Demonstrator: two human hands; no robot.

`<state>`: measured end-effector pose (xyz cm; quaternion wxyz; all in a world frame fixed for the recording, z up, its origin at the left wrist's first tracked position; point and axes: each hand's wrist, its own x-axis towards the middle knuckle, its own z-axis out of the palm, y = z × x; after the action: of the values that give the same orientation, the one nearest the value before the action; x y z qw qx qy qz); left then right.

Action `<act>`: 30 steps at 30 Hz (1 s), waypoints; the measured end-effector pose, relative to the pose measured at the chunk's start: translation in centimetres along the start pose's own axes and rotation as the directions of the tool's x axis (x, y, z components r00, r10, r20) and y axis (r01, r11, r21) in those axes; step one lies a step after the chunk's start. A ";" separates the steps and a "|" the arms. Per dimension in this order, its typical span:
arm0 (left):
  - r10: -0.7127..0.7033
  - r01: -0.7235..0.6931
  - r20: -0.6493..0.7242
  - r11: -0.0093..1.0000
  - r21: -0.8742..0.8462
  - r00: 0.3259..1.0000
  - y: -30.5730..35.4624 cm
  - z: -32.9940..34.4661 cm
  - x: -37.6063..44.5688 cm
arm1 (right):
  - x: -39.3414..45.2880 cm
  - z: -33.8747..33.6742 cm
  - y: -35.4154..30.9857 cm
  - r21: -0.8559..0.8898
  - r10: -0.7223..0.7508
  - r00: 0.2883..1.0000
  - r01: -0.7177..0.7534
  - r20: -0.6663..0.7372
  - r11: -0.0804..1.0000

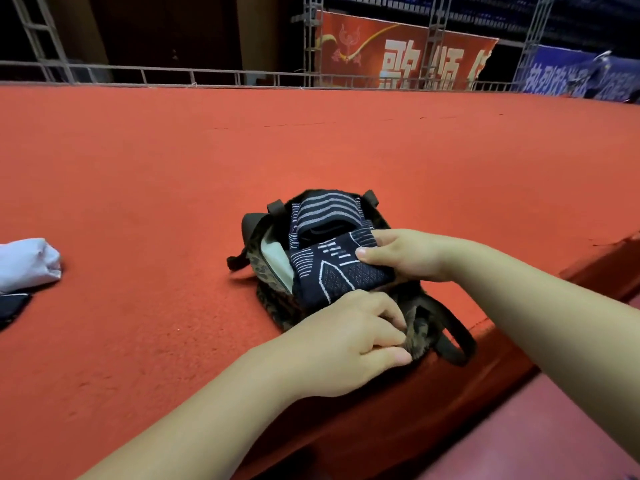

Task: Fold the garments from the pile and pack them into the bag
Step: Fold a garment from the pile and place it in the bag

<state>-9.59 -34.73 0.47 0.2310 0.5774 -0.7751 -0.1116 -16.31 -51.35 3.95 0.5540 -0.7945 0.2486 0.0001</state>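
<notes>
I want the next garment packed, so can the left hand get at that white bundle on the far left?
Probably yes: open red carpet lies between the left hand and the white bundle, though the hand now grips the bag.

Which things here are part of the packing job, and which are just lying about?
Job: bag; dark patterned garment going into it; white garment at far left; left hand; right hand.
Lying about: red banner; blue banner; metal railing.
</notes>
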 end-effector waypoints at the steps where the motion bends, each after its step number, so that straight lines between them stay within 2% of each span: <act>1: -0.086 0.088 0.073 0.996 -0.012 0.994 0.2 -0.2 -0.2 | 0.1 0.0 0.0 -0.040 0.004 1.000 -0.004 0.002 0.999; 3: -0.250 0.250 0.203 0.968 0.028 0.947 0.4 -0.2 -0.6 | 0.0 -0.1 0.2 -0.106 0.015 1.000 -0.016 -0.012 0.994; 5: -0.298 0.275 0.230 0.953 0.127 0.927 0.8 -0.1 -0.9 | -0.2 -0.3 0.8 -0.126 0.022 1.000 -0.025 -0.022 0.992; 9: -0.220 0.207 0.017 0.940 0.271 0.975 0.2 0.2 -1.5 | -1.1 -0.6 2.0 -0.240 0.049 0.999 -0.052 -0.020 0.969; 12: -0.206 0.223 -0.087 0.929 0.297 0.975 0.5 0.6 -2.0 | -1.2 -0.4 3.0 -0.414 0.067 0.996 -0.087 -0.064 0.906; 16: -0.299 0.390 -0.254 0.774 0.499 0.920 0.7 0.7 -2.8 | -1.5 -0.6 2.3 -0.644 0.082 0.992 -0.123 -0.092 0.755; 18: -0.266 0.388 -0.291 0.738 0.552 0.919 0.3 0.0 -3.2 | -1.9 -0.7 1.5 -0.718 0.139 0.982 -0.185 -0.124 0.671; 22: -0.111 0.226 -0.261 0.857 0.462 0.959 -1.9 -0.1 -4.4 | -2.0 -0.1 1.1 -0.690 0.186 0.975 -0.217 -0.120 0.691; 25: -0.104 0.152 -0.180 0.948 0.280 0.978 -2.8 -0.1 -4.4 | -1.7 0.3 0.7 -0.716 0.236 0.964 -0.250 -0.122 0.652; 27: -0.129 0.147 -0.107 0.971 0.187 0.986 -3.1 -0.3 -4.0 | -1.5 0.4 0.2 -0.739 0.267 0.956 -0.268 -0.123 0.618; 30: -0.163 0.172 -0.060 0.961 0.218 0.985 -3.3 -0.4 -3.3 | -1.9 0.0 0.4 -0.786 0.249 0.961 -0.244 -0.119 0.568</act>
<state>-5.86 -32.62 -1.37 0.1707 0.6652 -0.7262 -0.0315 -18.16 -50.67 4.12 0.1390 -0.9145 0.3293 0.1896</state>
